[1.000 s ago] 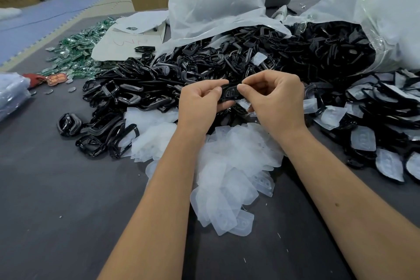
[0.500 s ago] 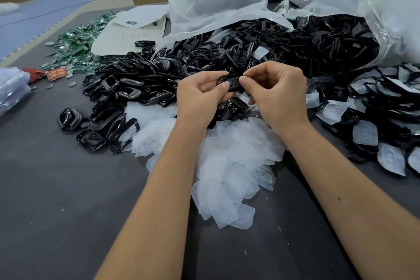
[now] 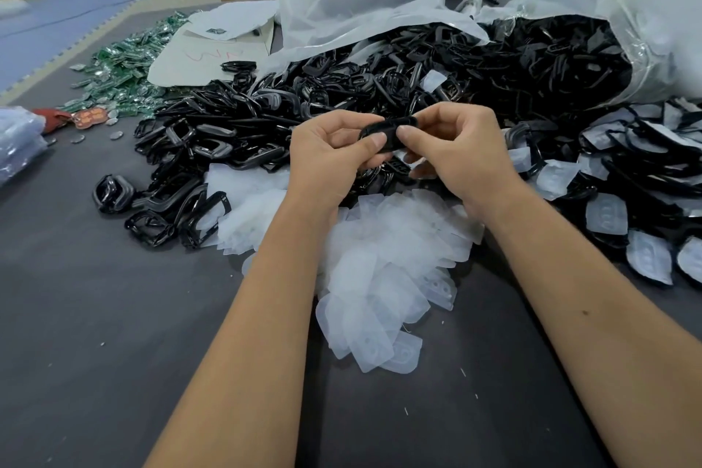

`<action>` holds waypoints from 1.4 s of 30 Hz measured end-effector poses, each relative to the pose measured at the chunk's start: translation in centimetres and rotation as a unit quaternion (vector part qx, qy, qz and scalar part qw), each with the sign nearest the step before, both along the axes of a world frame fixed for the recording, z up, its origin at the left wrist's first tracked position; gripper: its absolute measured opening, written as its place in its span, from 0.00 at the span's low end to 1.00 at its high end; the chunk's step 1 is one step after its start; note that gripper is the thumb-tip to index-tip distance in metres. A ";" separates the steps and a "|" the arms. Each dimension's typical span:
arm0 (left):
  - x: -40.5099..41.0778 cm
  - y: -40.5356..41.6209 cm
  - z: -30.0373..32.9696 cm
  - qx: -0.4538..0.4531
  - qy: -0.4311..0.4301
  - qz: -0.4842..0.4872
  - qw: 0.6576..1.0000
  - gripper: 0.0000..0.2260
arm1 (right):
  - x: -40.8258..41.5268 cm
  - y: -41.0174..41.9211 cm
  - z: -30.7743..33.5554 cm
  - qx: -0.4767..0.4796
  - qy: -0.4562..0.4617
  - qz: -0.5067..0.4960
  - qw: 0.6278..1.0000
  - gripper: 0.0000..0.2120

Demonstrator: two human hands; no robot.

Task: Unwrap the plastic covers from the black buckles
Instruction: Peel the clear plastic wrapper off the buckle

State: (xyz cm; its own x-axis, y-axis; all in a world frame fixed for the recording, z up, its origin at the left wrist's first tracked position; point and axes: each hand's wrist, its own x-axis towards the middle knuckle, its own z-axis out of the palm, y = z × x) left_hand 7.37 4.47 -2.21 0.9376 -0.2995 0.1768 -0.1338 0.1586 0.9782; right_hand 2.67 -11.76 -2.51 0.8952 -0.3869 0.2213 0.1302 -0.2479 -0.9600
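Head view: grey desk (image 3: 114, 372) nearest, then heap of peeled plastic covers (image 3: 383, 270) between forearms. Above heap, left hand (image 3: 330, 156) and right hand (image 3: 459, 152) each pinch one black buckle (image 3: 387, 127), thumbs meeting on its near face; both grips closed on it. Whether film remains on it: cannot tell. Best approach, by judgement: anchor buckle with left, lift film edge with right thumbnail, peel steadily. Beyond, pile of bare buckles (image 3: 266, 118); covered buckles (image 3: 626, 179) at right; torn bag (image 3: 626, 11) farthest.
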 end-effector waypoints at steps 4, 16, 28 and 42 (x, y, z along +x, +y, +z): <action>-0.2 -0.3 0.1 0.017 -0.008 0.014 1.000 0.08 | -0.1 -0.2 0.1 -0.011 -0.001 0.011 1.000 0.04; 0.9 0.4 0.3 0.026 -0.033 0.144 0.989 0.09 | -0.4 0.4 1.4 -0.272 0.038 0.059 0.960 0.11; 1.1 0.7 0.5 -0.021 0.008 0.160 0.987 0.08 | -0.7 -0.2 1.4 -0.216 0.084 0.220 0.947 0.06; 1.1 0.6 0.3 -0.019 0.017 0.156 0.987 0.08 | -0.8 -0.7 1.4 0.100 -0.010 0.172 0.980 0.09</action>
